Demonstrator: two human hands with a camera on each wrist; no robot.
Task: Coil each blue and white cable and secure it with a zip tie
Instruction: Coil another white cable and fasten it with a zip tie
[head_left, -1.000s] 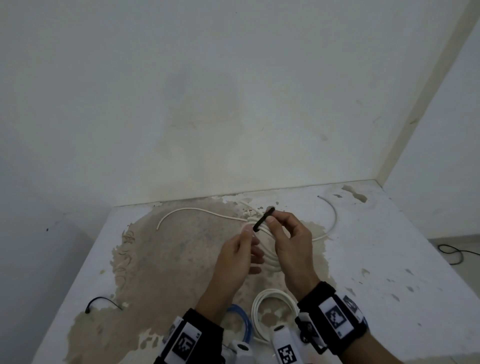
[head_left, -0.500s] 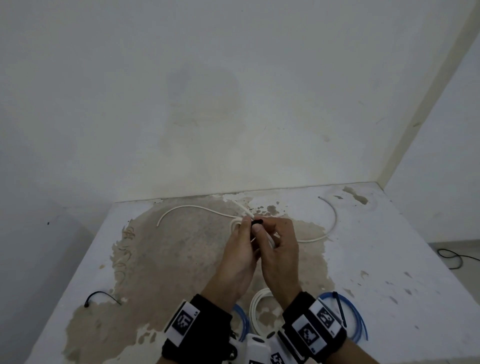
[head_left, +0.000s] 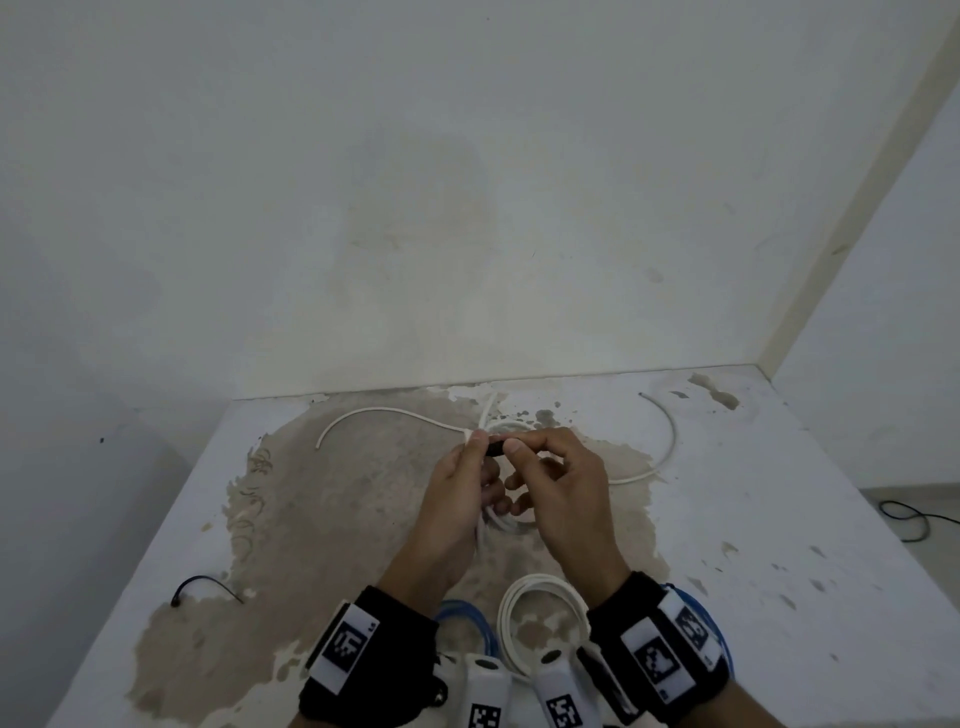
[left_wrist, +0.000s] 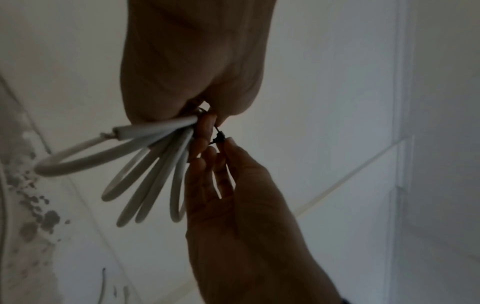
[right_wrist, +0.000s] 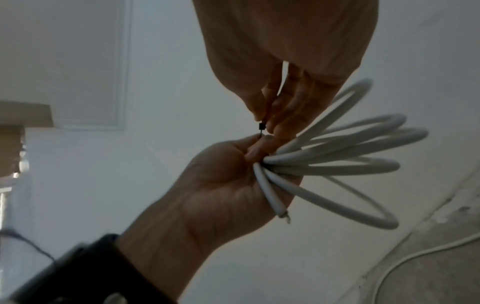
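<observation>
Holding white cable coil (right_wrist: 337, 148) above counter (head_left: 779, 519) | left hand (head_left: 457, 499) gripping bunched loops, fingers curled round them | right hand (head_left: 561, 493) pinching black zip tie (head_left: 494, 448) at coil top | finished white coil (head_left: 540, 618) and blue coil (head_left: 467, 621) lying near wrists

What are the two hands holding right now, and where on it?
The left hand grips the coiled white cable where its loops gather. The right hand pinches the thin black zip tie by its head.
</observation>
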